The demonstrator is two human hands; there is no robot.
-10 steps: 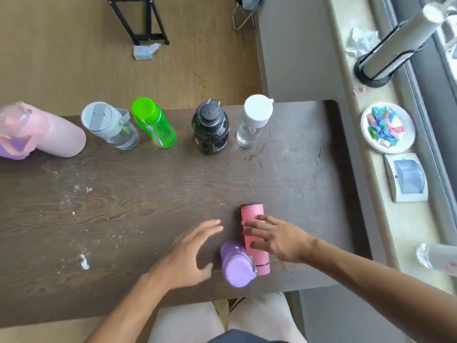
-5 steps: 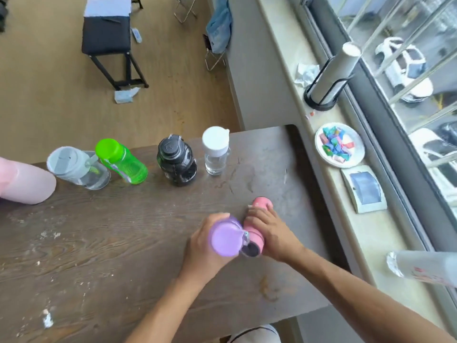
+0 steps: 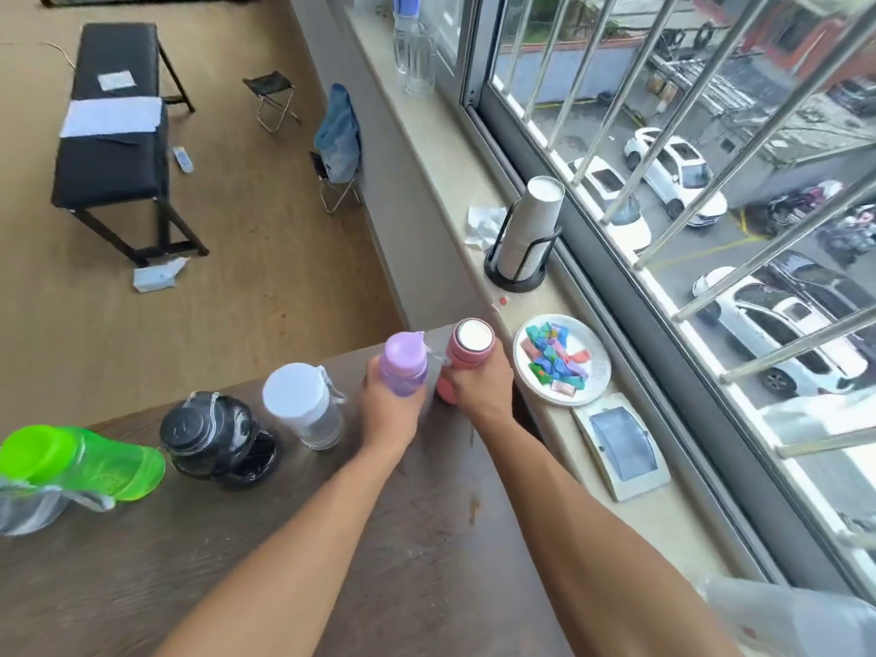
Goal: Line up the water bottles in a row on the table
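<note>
My left hand (image 3: 388,410) grips a purple-lidded bottle (image 3: 404,365), held upright near the far edge of the dark wooden table (image 3: 426,538). Just to its right, my right hand (image 3: 479,388) holds a pink bottle (image 3: 470,348) upright at the table's far right corner. To the left along the far edge stand a clear bottle with a white lid (image 3: 303,405), a black bottle (image 3: 213,436), a green bottle (image 3: 80,459) and, at the frame's left edge, part of a clear bottle (image 3: 28,507).
A windowsill runs along the table's right side with a paper plate of coloured pieces (image 3: 561,360), a white box (image 3: 621,445), a cup holder (image 3: 524,239) and a clear bottle (image 3: 412,54). A black bench (image 3: 111,135) stands on the floor beyond.
Both hands lifted the purple and pink bottles from the table's near side and carried them to the far right end of the row. The view tilted up toward the window.
</note>
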